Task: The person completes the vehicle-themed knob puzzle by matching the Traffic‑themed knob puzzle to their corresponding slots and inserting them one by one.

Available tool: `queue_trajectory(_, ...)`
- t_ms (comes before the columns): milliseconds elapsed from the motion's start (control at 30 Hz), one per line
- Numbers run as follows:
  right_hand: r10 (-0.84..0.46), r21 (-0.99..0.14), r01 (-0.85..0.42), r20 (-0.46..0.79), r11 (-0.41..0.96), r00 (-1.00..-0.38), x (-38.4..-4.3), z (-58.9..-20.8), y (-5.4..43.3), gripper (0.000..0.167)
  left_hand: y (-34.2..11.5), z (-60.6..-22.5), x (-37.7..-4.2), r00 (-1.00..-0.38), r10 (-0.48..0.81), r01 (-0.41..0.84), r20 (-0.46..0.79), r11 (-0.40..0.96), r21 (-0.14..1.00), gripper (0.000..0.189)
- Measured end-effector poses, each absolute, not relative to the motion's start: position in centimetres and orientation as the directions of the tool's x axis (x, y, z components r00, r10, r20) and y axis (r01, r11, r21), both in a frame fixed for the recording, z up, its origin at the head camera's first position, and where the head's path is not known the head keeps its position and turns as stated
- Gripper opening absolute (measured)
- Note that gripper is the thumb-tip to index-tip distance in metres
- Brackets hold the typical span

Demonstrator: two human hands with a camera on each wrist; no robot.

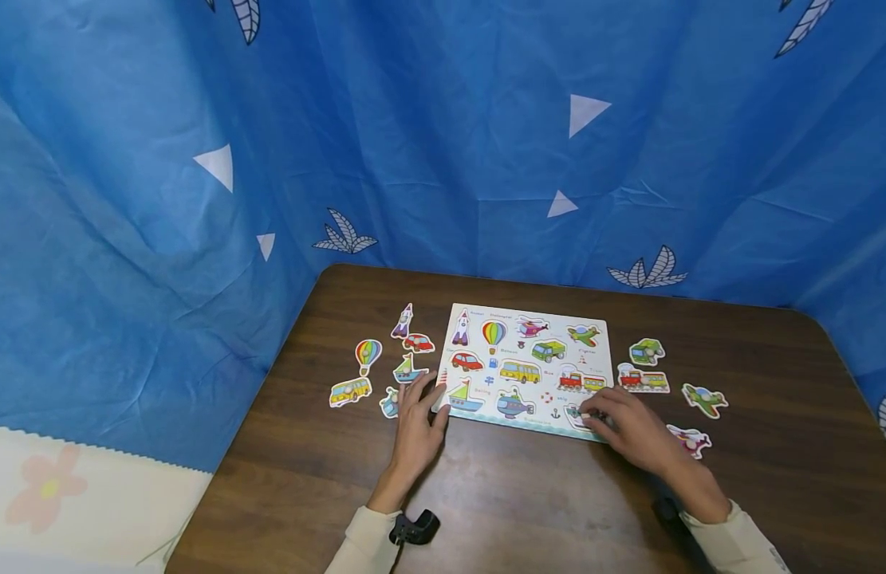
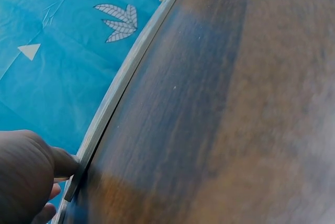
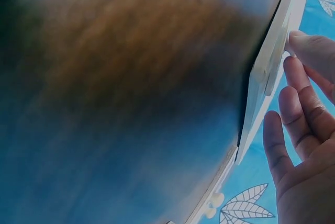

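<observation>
A white picture puzzle board (image 1: 561, 320) with printed vehicles lies on the table. At its lower right corner my right hand (image 1: 632, 426) pinches, between thumb and forefinger, the knob of a ship puzzle piece (image 1: 573, 418). In the right wrist view the piece (image 3: 275, 69) is slightly tilted against the board's face; the other fingers are extended beside it. My left hand (image 1: 416, 426) rests at the board's left edge with fingers spread, its thumb touching the edge. A submarine piece (image 1: 389, 403) and a sailboat piece (image 1: 408, 371) lie right beside the left hand, partly covered.
Left of the board lie rocket (image 1: 403, 323), car (image 1: 418, 344), balloon (image 1: 368, 353) and bus pieces (image 1: 350, 391). On the right are truck (image 1: 645, 351), train (image 1: 643, 379), plane (image 1: 704, 399) and helicopter pieces (image 1: 690, 440). A blue curtain (image 1: 450, 143) hangs behind the brown table (image 1: 514, 510).
</observation>
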State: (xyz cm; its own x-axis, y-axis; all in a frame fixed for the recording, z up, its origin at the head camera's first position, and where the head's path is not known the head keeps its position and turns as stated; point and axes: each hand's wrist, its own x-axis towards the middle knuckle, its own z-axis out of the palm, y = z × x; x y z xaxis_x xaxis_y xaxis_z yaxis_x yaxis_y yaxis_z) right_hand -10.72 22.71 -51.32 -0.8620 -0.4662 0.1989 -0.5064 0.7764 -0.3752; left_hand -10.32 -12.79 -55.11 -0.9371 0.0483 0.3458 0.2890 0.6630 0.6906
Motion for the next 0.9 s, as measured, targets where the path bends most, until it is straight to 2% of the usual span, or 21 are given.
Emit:
queue_trajectory(333, -0.482, -0.368, -0.564, 0.296, 0.739, -0.825, -10.6, -51.8, 23.1, 0.018, -12.8, -55.4, -10.4, -0.924, 0.050, 0.317, 0.379, 0.653, 0.688, 0.038)
queue_trajectory(700, -0.348, -0.352, -0.450, 0.316, 0.821, -0.882, -8.3, -50.4, 26.6, 0.027, -12.6, -55.6, -10.4, -0.908, 0.050, 0.342, 0.415, 0.658, 0.670, 0.038)
queue_trajectory(900, -0.306, -0.354, -0.391, 0.272, 0.850, -0.912, -7.5, -50.0, 29.4, 0.029, -12.7, -55.5, -10.5, -0.915, 0.040, 0.326, 0.402, 0.661, 0.676, 0.038)
